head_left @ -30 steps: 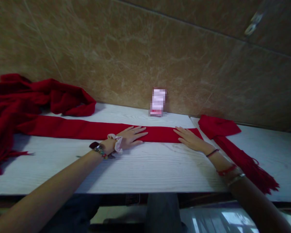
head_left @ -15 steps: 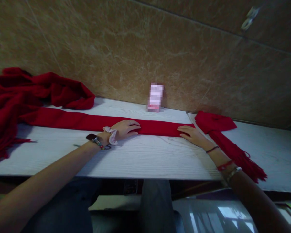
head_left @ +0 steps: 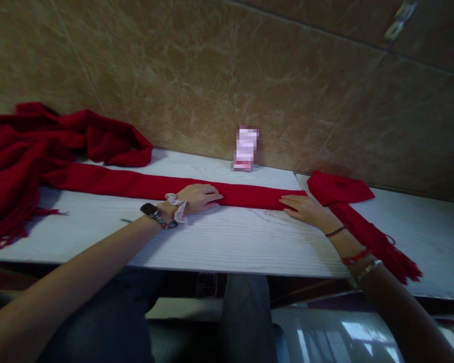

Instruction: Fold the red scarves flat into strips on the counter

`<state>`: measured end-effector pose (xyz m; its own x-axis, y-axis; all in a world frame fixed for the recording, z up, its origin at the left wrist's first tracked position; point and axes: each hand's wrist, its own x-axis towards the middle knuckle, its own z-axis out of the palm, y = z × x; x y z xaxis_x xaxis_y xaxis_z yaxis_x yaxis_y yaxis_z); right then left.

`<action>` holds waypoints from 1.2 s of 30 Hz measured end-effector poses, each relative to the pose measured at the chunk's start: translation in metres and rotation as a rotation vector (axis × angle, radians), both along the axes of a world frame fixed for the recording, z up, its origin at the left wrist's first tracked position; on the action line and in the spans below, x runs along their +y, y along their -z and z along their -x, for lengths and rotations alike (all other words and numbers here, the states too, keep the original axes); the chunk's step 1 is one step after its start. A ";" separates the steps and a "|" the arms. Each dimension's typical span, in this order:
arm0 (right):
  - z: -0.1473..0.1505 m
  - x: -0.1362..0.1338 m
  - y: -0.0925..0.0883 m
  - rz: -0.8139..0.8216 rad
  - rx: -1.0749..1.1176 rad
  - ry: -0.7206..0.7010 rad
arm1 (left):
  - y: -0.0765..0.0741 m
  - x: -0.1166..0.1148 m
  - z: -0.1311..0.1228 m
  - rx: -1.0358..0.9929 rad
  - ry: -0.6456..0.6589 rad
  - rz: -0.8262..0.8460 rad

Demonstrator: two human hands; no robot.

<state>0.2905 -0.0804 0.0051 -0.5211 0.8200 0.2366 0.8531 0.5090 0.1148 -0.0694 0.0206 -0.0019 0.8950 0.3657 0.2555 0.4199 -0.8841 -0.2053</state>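
A long red scarf (head_left: 245, 195) lies in a narrow flat band across the white table. My left hand (head_left: 200, 197) rests on the middle of the band, fingers stretched to the right. Over the band's right part lies my right hand (head_left: 302, 207), its fingers extended and pointing left. At the left the band runs into a loose, crumpled red heap (head_left: 18, 151) with fringe. To the right of my right hand, a folded red piece (head_left: 338, 189) leads into a fringed end (head_left: 378, 242) that slants toward the front edge. Whether these are all one scarf, I cannot tell.
A phone-like pink-and-white upright object (head_left: 245, 148), blurred out, leans against the brown marbled wall (head_left: 174, 75) behind the table. The white tabletop (head_left: 230, 242) has its front edge close to my legs. A thin dark item (head_left: 126, 221) lies by my left wrist.
The whole view has shifted slightly, so everything appears a little to the right and higher. Both hands stay on the scarf in nearly the same places; the left fingers look a bit closer together.
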 end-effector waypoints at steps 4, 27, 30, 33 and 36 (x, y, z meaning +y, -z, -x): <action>0.000 0.000 0.001 0.018 -0.005 -0.002 | 0.001 0.000 -0.003 -0.011 0.008 -0.025; -0.003 -0.002 0.001 -0.072 0.123 0.110 | -0.010 -0.011 -0.003 -0.016 -0.110 -0.078; -0.006 -0.004 0.000 -0.109 0.154 0.077 | -0.009 -0.010 -0.001 -0.044 -0.080 -0.106; -0.005 -0.006 -0.001 -0.114 0.172 0.079 | -0.007 -0.009 0.000 -0.046 -0.025 -0.105; -0.003 -0.006 -0.002 -0.083 0.184 0.145 | -0.005 -0.009 0.000 -0.056 -0.045 -0.091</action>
